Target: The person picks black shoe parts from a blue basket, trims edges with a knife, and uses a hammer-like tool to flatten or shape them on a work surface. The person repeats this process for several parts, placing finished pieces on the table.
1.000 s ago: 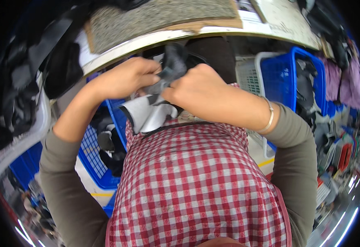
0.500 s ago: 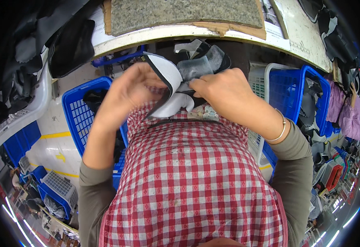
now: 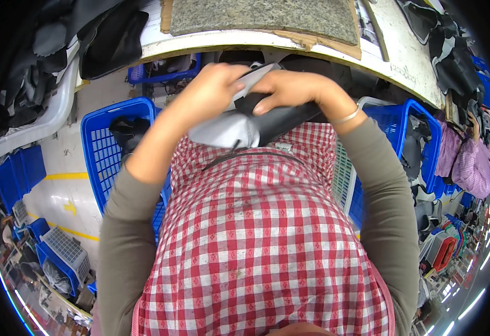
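Over my lap, below the table's edge, a black shoe upper (image 3: 286, 120) with a pale grey-white lining hangs between my hands. Its lining shows on the lower left, and a pale flap stands up between my fingers. My left hand (image 3: 218, 87) is closed on the upper's far left edge, its fingers curled and slightly blurred. From the right, my right hand (image 3: 296, 89) grips the same upper, thumb on the black side and fingers tucked behind the flap. A red-and-white checked apron (image 3: 256, 224) lies beneath the work.
Ahead, a white table (image 3: 402, 67) carries a grey stone slab (image 3: 267, 19) on brown board. Blue baskets stand left (image 3: 102, 151) and right (image 3: 388, 126), with black pieces inside. More black pieces (image 3: 113, 45) lie at the upper left. Another person's checked sleeve (image 3: 472, 168) shows far right.
The upper has been turned and folded, so more of its black side shows. Both hands have moved farther away and closer together, and my left hand has closed on the edge.
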The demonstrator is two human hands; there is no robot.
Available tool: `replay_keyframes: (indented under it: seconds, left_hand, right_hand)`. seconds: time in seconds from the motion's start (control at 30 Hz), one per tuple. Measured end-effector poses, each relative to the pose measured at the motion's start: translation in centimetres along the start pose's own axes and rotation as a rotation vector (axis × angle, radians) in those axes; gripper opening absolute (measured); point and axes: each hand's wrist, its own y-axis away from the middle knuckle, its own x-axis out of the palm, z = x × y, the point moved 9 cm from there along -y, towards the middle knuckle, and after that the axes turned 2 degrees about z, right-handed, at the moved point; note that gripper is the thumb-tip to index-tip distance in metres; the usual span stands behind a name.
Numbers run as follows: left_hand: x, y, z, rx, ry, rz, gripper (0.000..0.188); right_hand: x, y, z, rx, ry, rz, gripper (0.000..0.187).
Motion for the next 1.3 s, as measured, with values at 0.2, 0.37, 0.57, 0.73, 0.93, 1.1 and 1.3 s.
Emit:
replay_keyframes:
  seconds: [0.2,0.37,0.57,0.73,0.93,1.1,1.3]
  left_hand:
    - [6.9,9.4,-2.0,0.502,-0.215,-0.235,0.036]
    - [11.5,10.1,3.0,0.269,-0.95,0.116,0.048]
    - [7.3,7.1,3.1,0.121,0.301,0.161,0.026]
    - [5.5,2.8,7.5,-0.22,0.442,-0.032,0.026]
    - [7.5,0.2,6.1,-0.049,0.275,-0.032,0.015]
    - [7.3,-2.9,4.8,0.038,0.033,0.086,0.019]
    - [7.8,0.5,7.1,-0.224,0.785,0.226,0.027]
  right_hand:
    - [3.6,0.7,-6.3,0.201,-0.689,0.276,0.035]
    - [0.3,-0.9,-3.2,0.223,-0.172,0.251,0.034]
    - [-1.7,1.5,1.7,0.188,0.397,0.081,0.028]
    - [-0.2,3.6,3.4,0.192,0.57,-0.176,0.017]
    - [1.6,5.3,7.1,0.091,0.833,-0.639,0.011]
    - [1.4,5.5,6.3,0.094,0.773,-0.674,0.011]
    - [-1.0,6.8,2.8,0.096,0.389,-0.61,0.019]
